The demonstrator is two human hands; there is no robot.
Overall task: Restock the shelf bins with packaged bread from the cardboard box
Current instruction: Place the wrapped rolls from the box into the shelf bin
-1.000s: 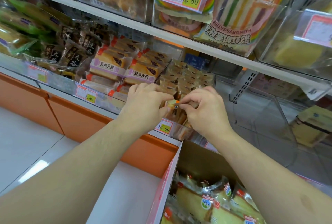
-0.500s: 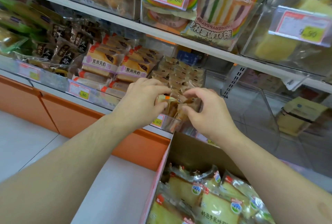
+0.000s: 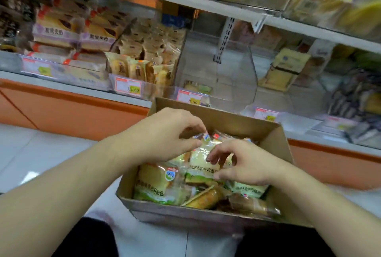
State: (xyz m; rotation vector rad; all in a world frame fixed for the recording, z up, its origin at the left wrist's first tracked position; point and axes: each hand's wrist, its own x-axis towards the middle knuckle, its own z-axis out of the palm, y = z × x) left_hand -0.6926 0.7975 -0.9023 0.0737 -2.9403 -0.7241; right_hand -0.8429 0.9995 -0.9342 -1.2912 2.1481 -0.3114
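A brown corrugated cardboard box (image 3: 224, 120) holds glossy, crinkled bread packets (image 3: 156, 182) with green-banded labels (the print is too blurred to read). The left hand (image 3: 162, 137) pinches the top edge of one packet (image 3: 203, 157) inside the box, fingers curled; the right hand (image 3: 245, 164) pinches its side. Beyond, a clear plastic shelf bin (image 3: 226, 79) wears an orange-framed price tag (image 3: 189, 97)

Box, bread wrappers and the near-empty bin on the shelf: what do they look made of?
Box: brown corrugated cardboard, matte, with raw cut edges. Bread wrappers: thin printed plastic film, glossy and crinkled, partly see-through. Bin: clear rigid plastic, probably acrylic; the shelf behind shows through its curved wall.
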